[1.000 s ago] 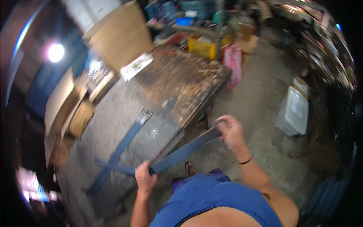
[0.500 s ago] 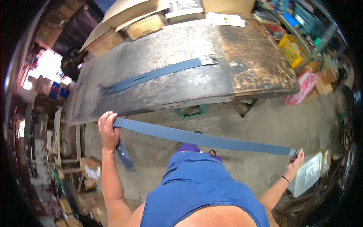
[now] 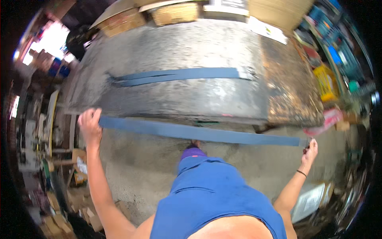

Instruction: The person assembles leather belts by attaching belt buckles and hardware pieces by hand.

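The left hand (image 3: 91,123), at 9 o'clock, is closed around one end of a blue-grey strap (image 3: 199,133); the right hand (image 3: 310,150), just past 3 o'clock, pinches the other end by a dark fitting (image 3: 306,143). Half a second ago the hands were a little closer together and the strap sloped more; now it runs straighter and flatter between them, in front of the table (image 3: 223,99). The strap is a long, flat, matt band. Toward 12 o'clock, a second strap (image 3: 199,73) lies on the table's scuffed grey top, its left part split by a narrow gap. Beyond stands a brown cardboard box (image 3: 175,15); between 2 and 3 o'clock, a yellow crate (image 3: 325,83).
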Demonstrator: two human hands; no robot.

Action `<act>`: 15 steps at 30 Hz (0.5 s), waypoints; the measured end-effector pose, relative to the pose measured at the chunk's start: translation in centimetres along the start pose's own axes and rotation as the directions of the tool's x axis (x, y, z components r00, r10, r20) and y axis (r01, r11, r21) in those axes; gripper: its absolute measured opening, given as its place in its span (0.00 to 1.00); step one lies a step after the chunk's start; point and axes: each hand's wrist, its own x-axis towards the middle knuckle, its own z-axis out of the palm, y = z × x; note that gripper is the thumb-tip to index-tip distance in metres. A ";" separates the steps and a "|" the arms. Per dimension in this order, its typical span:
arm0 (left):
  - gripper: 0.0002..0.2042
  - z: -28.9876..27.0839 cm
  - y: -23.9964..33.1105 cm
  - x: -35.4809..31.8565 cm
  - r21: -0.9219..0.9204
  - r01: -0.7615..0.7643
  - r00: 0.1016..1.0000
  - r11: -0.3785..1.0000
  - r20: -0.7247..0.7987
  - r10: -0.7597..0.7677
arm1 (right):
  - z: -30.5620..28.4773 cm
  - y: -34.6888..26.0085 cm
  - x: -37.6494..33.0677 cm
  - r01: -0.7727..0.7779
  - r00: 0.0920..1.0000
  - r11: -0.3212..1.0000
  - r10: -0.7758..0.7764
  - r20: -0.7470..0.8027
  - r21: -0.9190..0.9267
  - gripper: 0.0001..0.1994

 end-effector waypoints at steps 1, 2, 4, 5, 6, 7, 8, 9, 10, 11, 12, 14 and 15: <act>0.10 1.6 -1.5 1.4 0.026 0.013 1.000 1.000 0.021 -0.014 | 1.8 -0.4 0.1 0.024 1.000 1.000 -0.024 -0.004 -0.010 0.12; 0.12 3.1 -2.8 2.9 0.050 0.028 0.999 0.998 0.042 -0.030 | 3.8 -0.8 0.3 0.051 0.999 0.999 -0.051 -0.008 -0.020 0.11; 0.15 6.2 -6.5 5.2 0.129 0.013 0.994 0.992 0.103 -0.026 | 9.2 -1.4 0.7 0.028 0.999 1.000 -0.028 0.042 0.006 0.10; 0.16 7.7 -8.6 6.0 0.142 0.026 0.990 0.990 0.132 -0.045 | 12.2 -1.7 0.9 0.017 0.998 1.000 -0.016 0.068 -0.015 0.09; 0.18 9.2 -10.4 6.7 0.147 0.036 0.986 0.988 0.156 -0.059 | 15.0 -2.0 1.1 0.011 0.997 0.999 -0.008 0.083 -0.035 0.10; 0.18 10.7 -11.9 7.3 0.154 0.048 0.984 0.987 0.163 -0.073 | 17.8 -1.5 1.9 0.046 0.988 0.999 -0.046 0.146 0.001 0.10; 0.20 13.1 -12.9 8.3 0.215 0.062 0.969 0.975 0.223 -0.111 | 20.0 -1.3 2.7 0.046 0.978 0.999 -0.041 0.204 -0.016 0.14; 0.23 15.3 -13.2 9.1 0.266 0.062 0.950 0.962 0.281 -0.139 | 23.7 -1.8 1.8 -0.040 0.983 0.998 0.046 0.175 -0.041 0.20; 0.23 17.7 -12.5 10.7 0.195 0.043 0.958 0.980 0.271 -0.096 | 23.3 0.6 5.2 -0.041 0.976 0.996 0.057 0.211 -0.079 0.25; 0.27 19.7 -11.4 11.6 0.142 0.093 0.900 0.986 0.411 -0.144 | 25.1 2.2 5.9 -0.103 0.972 0.990 0.121 0.201 -0.101 0.29; 0.32 20.7 -11.1 10.5 0.129 0.147 0.805 0.981 0.560 -0.194 | 29.2 2.2 3.2 -0.037 0.948 0.981 0.094 0.303 -0.189 0.30; 0.40 24.5 -10.8 6.3 -0.023 0.236 0.815 0.971 0.549 -0.185 | 34.3 2.4 1.1 0.134 0.944 0.766 0.095 0.316 -0.629 0.30; 0.39 25.0 -9.5 3.3 -0.084 0.268 0.834 0.960 0.518 -0.188 | 32.7 2.4 1.3 0.116 0.957 0.756 0.089 0.277 -0.644 0.30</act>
